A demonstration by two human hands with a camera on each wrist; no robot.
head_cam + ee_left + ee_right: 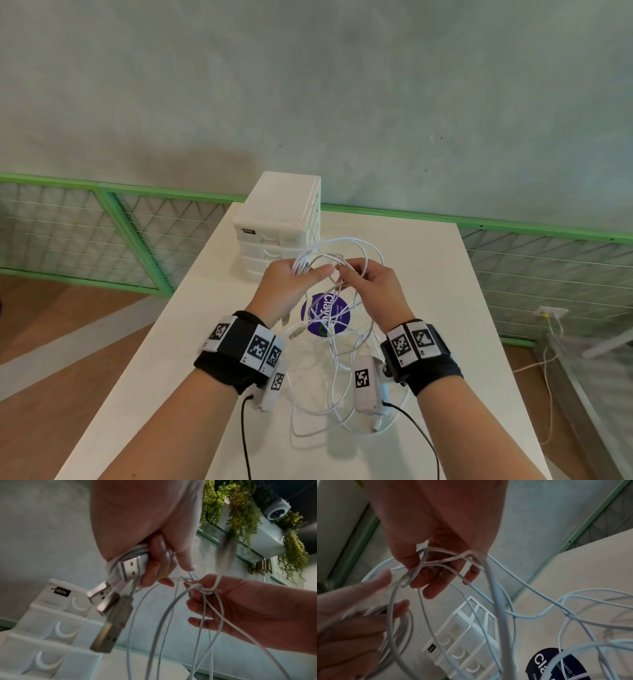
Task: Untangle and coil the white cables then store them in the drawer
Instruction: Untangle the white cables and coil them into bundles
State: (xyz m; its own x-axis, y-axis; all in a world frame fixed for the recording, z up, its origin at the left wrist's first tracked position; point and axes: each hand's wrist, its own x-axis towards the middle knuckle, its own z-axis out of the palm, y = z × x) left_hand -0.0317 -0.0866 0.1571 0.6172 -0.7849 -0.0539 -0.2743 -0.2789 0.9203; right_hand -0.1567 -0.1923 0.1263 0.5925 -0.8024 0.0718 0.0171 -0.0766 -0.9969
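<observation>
Both hands are raised above the white table (428, 274) with a tangle of white cables (346, 250) between them. My left hand (294, 277) grips a bundle of cable ends, and several USB plugs (132, 568) stick out below its fingers. My right hand (363, 277) pinches a knot (204, 588) where strands cross, with loops draped over its fingers (426, 580). More loose cable (329, 404) trails down onto the table under my wrists. A white stack of small drawers (281, 226) stands behind the hands, all shut.
A round purple sticker (325, 317) lies on the table below the hands. Black leads (411, 421) run from the wrist cameras. A green-framed mesh fence (102, 233) runs behind the table. Another cable (548, 359) hangs from a wall socket at the right.
</observation>
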